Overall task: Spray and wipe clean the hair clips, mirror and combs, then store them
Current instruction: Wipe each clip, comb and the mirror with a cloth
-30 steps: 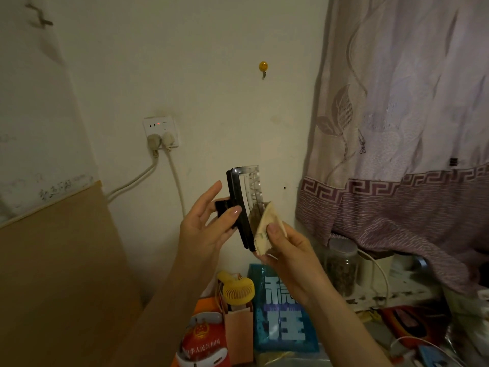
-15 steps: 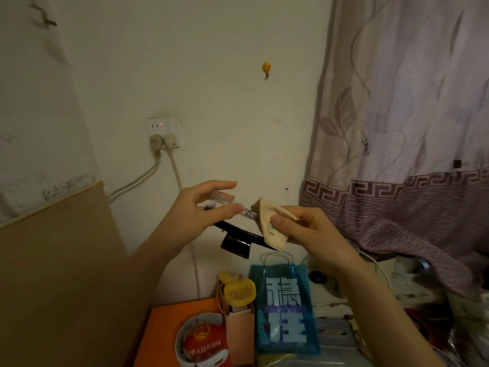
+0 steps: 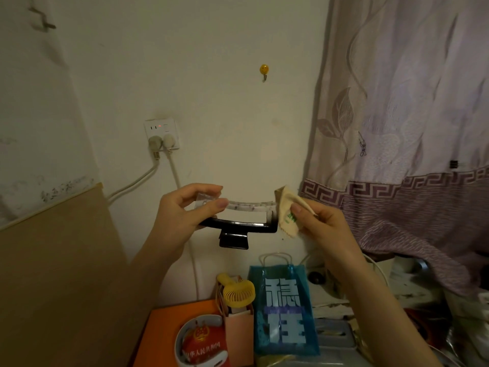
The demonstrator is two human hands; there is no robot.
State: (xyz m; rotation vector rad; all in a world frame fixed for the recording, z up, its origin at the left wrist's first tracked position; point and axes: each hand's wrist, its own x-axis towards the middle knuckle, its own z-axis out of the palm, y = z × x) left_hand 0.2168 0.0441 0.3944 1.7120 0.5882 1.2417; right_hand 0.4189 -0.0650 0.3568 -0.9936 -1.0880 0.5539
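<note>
Hair clip [image 3: 238, 221] lay level; left hand [image 3: 182, 215] pinched its left end, right hand [image 3: 317, 223] pinched a beige cloth [image 3: 288, 210] hiding its right end.

Blue bag [image 3: 285, 311] reads "稳住"; red tin [image 3: 203, 343] "中华人民共和国".

Below me at the bottom of the view, an orange tabletop [image 3: 164, 329] stands against the wall. A red and white round item [image 3: 202, 343] with a gold emblem sits on it. Just to its right stands a pink paper bag [image 3: 239, 337] with a yellow handheld fan [image 3: 238, 292] poking out of its top. Beside that is a blue translucent bag [image 3: 285, 311] printed with large white characters. Further right is a cluttered whitish surface [image 3: 328, 295], too dim for me to tell what is on it.
</note>
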